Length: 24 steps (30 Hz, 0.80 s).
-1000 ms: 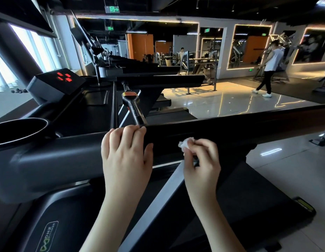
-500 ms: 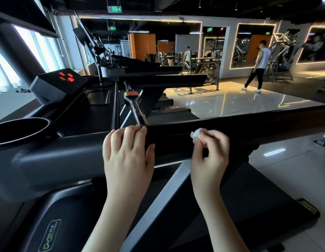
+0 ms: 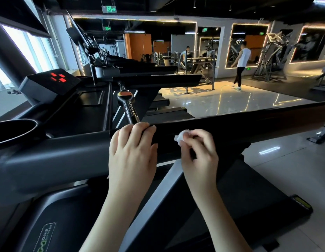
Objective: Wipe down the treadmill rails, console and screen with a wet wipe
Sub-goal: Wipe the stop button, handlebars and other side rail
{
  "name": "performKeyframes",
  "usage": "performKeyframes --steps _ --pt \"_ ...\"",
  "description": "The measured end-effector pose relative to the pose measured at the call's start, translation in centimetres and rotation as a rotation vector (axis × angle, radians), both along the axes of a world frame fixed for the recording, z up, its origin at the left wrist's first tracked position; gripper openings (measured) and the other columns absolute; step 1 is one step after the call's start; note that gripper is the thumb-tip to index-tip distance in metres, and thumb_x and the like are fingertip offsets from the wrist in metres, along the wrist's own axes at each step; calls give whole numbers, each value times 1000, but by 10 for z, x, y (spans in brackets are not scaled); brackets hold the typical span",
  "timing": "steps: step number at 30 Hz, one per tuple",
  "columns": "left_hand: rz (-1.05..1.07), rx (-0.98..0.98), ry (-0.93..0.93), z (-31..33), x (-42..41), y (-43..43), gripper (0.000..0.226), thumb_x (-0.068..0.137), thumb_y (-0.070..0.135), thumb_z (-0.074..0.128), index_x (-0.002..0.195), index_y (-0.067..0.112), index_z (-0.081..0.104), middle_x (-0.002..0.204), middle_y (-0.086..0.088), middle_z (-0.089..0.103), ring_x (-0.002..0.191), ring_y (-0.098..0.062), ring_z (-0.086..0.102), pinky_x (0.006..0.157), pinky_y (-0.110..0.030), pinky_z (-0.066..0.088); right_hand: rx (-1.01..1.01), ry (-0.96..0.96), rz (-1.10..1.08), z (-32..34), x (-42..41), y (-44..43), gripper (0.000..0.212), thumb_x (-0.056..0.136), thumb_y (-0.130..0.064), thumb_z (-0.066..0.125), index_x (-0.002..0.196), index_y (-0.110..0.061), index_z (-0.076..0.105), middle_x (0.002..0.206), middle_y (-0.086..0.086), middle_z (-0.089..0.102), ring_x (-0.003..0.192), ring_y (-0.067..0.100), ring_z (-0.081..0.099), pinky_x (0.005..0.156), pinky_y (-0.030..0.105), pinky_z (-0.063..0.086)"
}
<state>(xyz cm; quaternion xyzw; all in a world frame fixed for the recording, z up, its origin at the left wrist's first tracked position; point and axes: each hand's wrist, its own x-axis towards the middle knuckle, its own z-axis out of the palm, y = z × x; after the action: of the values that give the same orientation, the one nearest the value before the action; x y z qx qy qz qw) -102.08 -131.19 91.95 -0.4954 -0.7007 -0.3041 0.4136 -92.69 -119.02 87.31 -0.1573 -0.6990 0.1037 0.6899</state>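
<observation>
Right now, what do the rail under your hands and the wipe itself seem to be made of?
The rail looks hard, black and satin, faint sheen along its top edge: moulded plastic or coated metal, cannot tell which. The wipe looks like thin white nonwoven or paper, from its soft crumpled folds, pinched in the right hand.

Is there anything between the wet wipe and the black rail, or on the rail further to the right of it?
Nothing visible. The right hand pinches the wet wipe directly at the black rail, and the rail to its right looks bare. Only the left hand holds the rail, on the wipe's left side.
</observation>
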Motion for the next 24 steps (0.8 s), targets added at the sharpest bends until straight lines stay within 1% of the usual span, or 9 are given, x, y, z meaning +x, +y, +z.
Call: performKeyframes --steps 4,7,10,12,14,15,18,21,24 --pt "29 -24 -3 -6 3 7 38 82 24 60 116 7 65 113 -6 62 105 -28 47 94 -40 34 -149 159 -90 -3 13 22 4 87 8 64 87 6 68 101 15 58 88 26 64 71 41 56" --pt "53 -6 5 -7 3 10 37 81 24 63 114 7 65 112 -7 62 104 -29 48 94 -41 35 -151 92 -83 -10 7 7 6 86 11 63 85 6 65 103 13 56 92 20 62 78 34 54" --pt "69 12 5 -7 3 12 36 80 23 65 112 8 65 111 -7 62 104 -28 47 95 -40 33 -114 2 -17 -17 8 2 5 88 4 60 86 5 65 104 11 56 92 21 63 79 26 53" --pt "72 19 5 -8 4 12 35 79 22 65 112 8 65 110 -7 63 104 -28 46 95 -39 32 -135 42 -35 -19 14 14 6 90 3 60 86 4 65 104 12 55 94 20 64 79 30 54" --pt "71 21 -3 -8 4 13 35 79 22 65 112 8 65 111 -7 62 104 -28 45 95 -39 32 -185 117 -91 -23 18 22 7 86 12 62 86 5 64 103 12 55 98 9 61 79 31 55" --pt "71 24 -10 -8 5 13 35 79 22 65 112 8 65 111 -7 62 105 -28 45 96 -39 32 -201 132 -105 -25 18 20 10 85 14 62 86 5 64 103 12 55 99 8 60 80 32 55" --pt "76 33 -26 -9 7 14 35 79 21 65 111 8 65 111 -7 62 105 -28 44 96 -40 32 -168 48 -33 -29 7 3 8 89 5 59 90 3 66 107 11 57 94 26 64 78 43 55" --pt "84 42 -35 -10 8 16 34 79 21 65 111 8 65 111 -7 62 106 -28 43 96 -40 31 -76 4 47 -22 8 5 8 91 2 61 89 3 69 106 9 59 92 26 66 77 40 55" --pt "92 48 -40 -11 9 16 34 80 21 66 110 7 65 111 -7 62 106 -28 43 97 -41 30 -83 104 -67 -5 18 29 4 87 7 64 88 7 69 103 16 60 93 24 64 77 40 55"
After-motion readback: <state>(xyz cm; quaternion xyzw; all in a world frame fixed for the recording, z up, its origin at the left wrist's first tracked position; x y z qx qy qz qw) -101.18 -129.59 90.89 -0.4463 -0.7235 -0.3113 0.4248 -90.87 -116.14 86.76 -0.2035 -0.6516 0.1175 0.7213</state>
